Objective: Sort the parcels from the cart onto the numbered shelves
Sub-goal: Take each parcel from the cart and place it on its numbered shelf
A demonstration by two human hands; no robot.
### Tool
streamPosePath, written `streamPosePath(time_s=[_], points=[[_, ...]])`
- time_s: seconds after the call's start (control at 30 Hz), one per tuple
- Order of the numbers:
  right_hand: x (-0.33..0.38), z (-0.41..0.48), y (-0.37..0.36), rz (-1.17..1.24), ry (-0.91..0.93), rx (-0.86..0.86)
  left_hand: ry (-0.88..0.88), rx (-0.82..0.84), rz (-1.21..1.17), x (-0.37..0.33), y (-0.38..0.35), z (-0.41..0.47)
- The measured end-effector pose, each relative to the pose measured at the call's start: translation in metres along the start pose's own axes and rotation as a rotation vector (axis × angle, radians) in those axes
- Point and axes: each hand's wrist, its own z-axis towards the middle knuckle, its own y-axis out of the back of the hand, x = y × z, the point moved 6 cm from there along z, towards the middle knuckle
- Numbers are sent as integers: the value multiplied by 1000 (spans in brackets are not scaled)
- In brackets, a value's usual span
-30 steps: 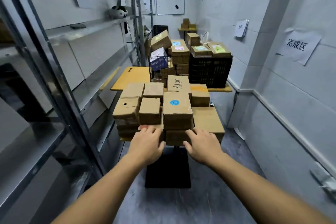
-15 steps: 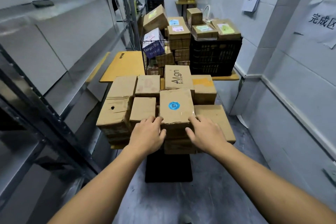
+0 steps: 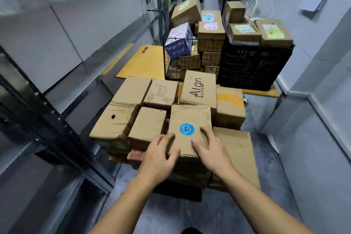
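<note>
At the near edge of the cart [image 3: 121,158], a stack of cardboard parcels fills the top, and both hands are on the parcel with the blue round sticker [image 3: 190,118], which sits at the front middle of the top layer. The left hand [image 3: 158,157] grips its near left corner: the fingers run up along the left side, in the gap beside the small plain parcel [image 3: 148,125], and the thumb crosses the near edge. The right hand [image 3: 211,151] lies spread on the near right part of the lid, thumb pointing inward and fingers lightly bent toward the right edge; whether they hook down the side I cannot tell.

Behind this parcel stands the "Align" box [image 3: 198,89], and to its right is a box with yellow tape [image 3: 229,104]. At the left front corner is a dented box with a dark hole [image 3: 114,121]. A wide flat box [image 3: 236,150] lies lower, just right of the right hand.

Farther back, a yellow board [image 3: 142,62] carries a wire basket [image 3: 167,62] and a black plastic crate [image 3: 252,66], both piled with labelled parcels. Grey metal shelves [image 3: 57,119] run along the left wall.
</note>
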Motion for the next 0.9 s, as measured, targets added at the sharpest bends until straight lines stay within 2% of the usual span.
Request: streamPosePath(time_s=[0.23,0.37,0.5,0.6,0.67,0.77,0.9], points=[[-3,-12,21,315,81,-34,-26,-84,-280,-25,28,-5],[-6,-13,35,458,138,-30,97,-174,-426,-14,36,4],[-8,-10,36,565,173,7,176,-13,-666,-15,15,11],[1,-8,36,586,170,36,217,-20,-890,-22,11,11],[6,-7,40,460,200,13,199,-101,-863,-25,19,12],[15,-6,52,228,206,-51,138,-206,-667,-28,34,12],[38,-13,55,353,240,-11,-4,-283,-329,-46,47,9]])
